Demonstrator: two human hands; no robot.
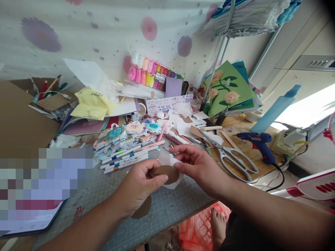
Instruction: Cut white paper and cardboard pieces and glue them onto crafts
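Note:
Both my hands meet over a grey cutting mat (pixel 167 205). My left hand (pixel 140 184) is closed, thumb pressed on a brown cardboard oval (pixel 167 173) backed by a white paper piece (pixel 167 161). My right hand (pixel 199 164) pinches the right edge of the same oval and paper between thumb and fingers. Another brown cardboard piece (pixel 142 209) lies on the mat under my left hand. Just beyond my fingers lie several marker pens (pixel 128 158) and a pile of small decorated paper shapes (pixel 123 136).
Large silver scissors (pixel 231 157) and a blue glue gun (pixel 258 141) lie right of my hands. A tablet (pixel 34 223) sits at the left edge. Clay tubs (pixel 151 73), paper scraps, a green flower card (pixel 227 87) and a blue bottle (pixel 277 109) crowd the back.

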